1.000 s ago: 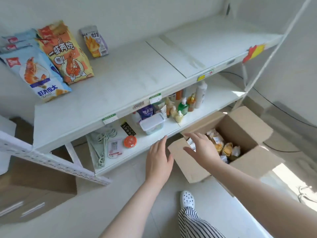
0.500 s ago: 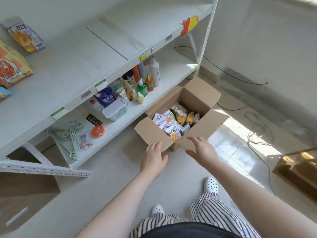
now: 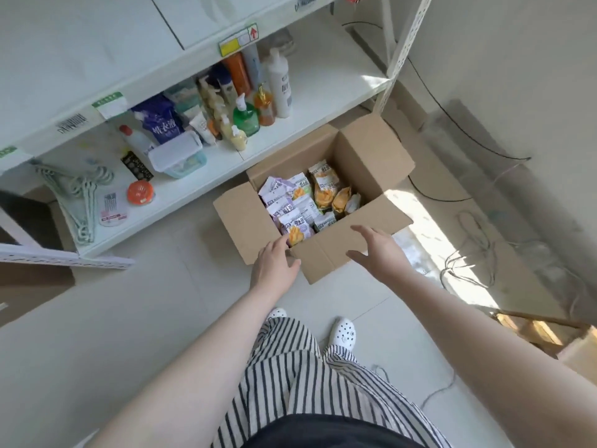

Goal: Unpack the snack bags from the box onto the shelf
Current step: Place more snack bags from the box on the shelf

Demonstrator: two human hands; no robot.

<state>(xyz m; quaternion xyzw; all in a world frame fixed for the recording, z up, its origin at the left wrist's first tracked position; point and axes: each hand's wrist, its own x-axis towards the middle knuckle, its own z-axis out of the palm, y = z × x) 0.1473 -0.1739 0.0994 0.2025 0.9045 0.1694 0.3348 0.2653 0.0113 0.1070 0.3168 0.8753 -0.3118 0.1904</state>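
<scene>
An open cardboard box [image 3: 365, 156] stands on the floor in front of the white shelf [image 3: 97, 53]. Inside lie several small snack bags [image 3: 297, 202], purple-white ones on the left and orange-yellow ones on the right. My left hand [image 3: 274, 263] hovers at the box's near left corner, fingers relaxed, just over the rim and a snack bag. My right hand [image 3: 376, 250] is spread above the near flap, fingers straight, holding nothing.
The lower shelf board [image 3: 323, 76] carries bottles [image 3: 279, 82], a clear lidded tub [image 3: 177, 156], an orange disc [image 3: 140, 192] and pale green hangers [image 3: 77, 195]. Cables [image 3: 468, 253] lie on the floor right of the box. Wooden items [image 3: 549, 337] sit at the far right.
The view has tilted down from the upper shelf to the box. Both hands have moved closer to the box's near edge, the left now at its rim.
</scene>
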